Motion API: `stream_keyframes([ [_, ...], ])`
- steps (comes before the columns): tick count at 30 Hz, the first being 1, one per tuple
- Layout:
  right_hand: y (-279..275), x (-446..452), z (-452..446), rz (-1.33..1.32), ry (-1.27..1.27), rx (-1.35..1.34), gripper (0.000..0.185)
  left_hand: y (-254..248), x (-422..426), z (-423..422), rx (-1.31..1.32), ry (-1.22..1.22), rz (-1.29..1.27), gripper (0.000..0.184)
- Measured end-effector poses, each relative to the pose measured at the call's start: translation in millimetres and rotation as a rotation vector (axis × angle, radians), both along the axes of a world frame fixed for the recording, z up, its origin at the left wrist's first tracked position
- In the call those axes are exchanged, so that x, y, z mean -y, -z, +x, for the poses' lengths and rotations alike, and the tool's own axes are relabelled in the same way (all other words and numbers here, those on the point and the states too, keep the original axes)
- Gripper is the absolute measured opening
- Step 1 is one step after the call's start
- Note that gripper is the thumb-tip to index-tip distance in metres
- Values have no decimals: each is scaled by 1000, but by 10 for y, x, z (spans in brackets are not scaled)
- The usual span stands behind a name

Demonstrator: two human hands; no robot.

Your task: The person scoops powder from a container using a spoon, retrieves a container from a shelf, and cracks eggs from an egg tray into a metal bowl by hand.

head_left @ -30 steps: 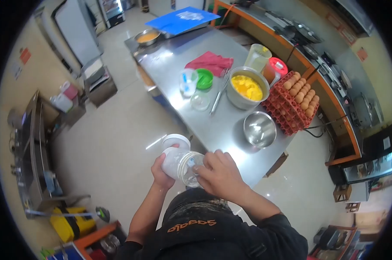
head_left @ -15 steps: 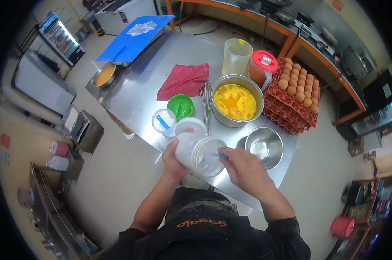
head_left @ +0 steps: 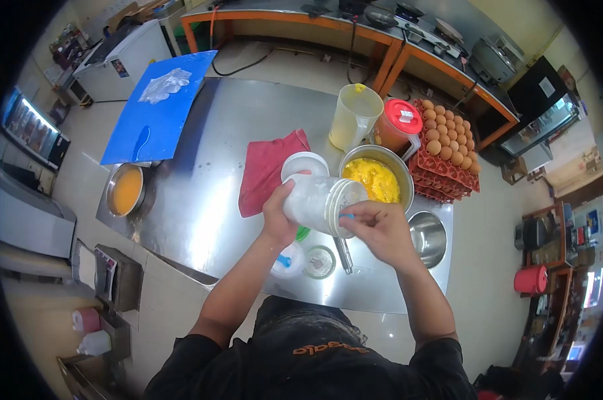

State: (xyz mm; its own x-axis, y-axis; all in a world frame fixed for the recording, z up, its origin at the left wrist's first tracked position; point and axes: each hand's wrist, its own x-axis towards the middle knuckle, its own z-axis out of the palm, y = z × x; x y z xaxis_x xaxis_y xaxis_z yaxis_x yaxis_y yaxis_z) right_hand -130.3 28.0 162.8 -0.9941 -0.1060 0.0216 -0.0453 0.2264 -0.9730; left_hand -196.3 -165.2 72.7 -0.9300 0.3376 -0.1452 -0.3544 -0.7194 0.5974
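Note:
My left hand [head_left: 279,212] is wrapped round a translucent plastic jar [head_left: 309,200] dusted with white powder, tipped with its mouth to the right. A round white lid [head_left: 304,162] shows just behind the left fingers; whether they hold it I cannot tell. At the jar's mouth, my right hand [head_left: 380,228] pinches the blue handle [head_left: 345,216] of a small utensil, its far end hidden. Below the jar are a white tub [head_left: 289,267], a clear round container [head_left: 320,263] and a whisk [head_left: 343,255]. The pot of cracked eggs [head_left: 409,175] stands just beyond the right hand.
A steel bowl [head_left: 428,239] lies right of my right hand. Behind stand a clear pitcher [head_left: 356,119], a red-lidded pitcher [head_left: 403,117] and stacked egg trays [head_left: 441,175]. A red cloth [head_left: 253,180], a blue board [head_left: 131,127] and a bowl of orange liquid [head_left: 126,190] lie left.
Both hands and the jar have moved forward over the table, and the jar is turned more on its side. My view has shifted. The right hand remains at the jar's mouth.

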Motion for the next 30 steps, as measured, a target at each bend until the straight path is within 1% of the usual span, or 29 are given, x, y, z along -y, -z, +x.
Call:
stream_keyframes([
  [3, -57, 80, -225, -198, 138, 227, 17, 74, 26, -254, 21, 24, 19, 53],
  [6, -3, 91, -388, -374, 251, 247, 18, 84, 20, -452, 43, 31, 27, 52],
  [8, -24, 55, -514, -427, 310, 241, 17, 63, 27, -593, 43, 42, 22, 51],
  [11, -5, 4, -665, -475, 391, 240, 17, 68, -13, -796, 109, 45, 10, 56],
  [14, -30, -44, -800, -521, 461, 241, 17, 2, -98, -978, 180, 94, -19, 59],
  [17, -163, -160, -991, -573, 512, 208, 18, -23, -266, -1260, 195, 202, 3, 61],
  [18, -196, -199, -1060, -591, 524, 195, 18, -47, -333, -1334, 244, 187, 6, 60],
  [20, -319, -377, -1290, -600, 574, 99, 18, -304, -455, -1512, 329, 156, 19, 59],
  [23, -379, -559, -1543, -586, 637, -6, 17, -238, -490, -1725, 295, 129, 78, 57],
  [26, -284, -598, -1823, -379, 731, -211, 17, -133, -366, -1794, 347, 55, 80, 56],
  [27, -189, -601, -1924, -248, 758, -270, 15, -74, -293, -1790, 351, 49, 82, 56],
  [30, 678, -772, -2356, 524, 728, -651, 11, 77, -55, -1739, 375, 10, 92, 55],
])
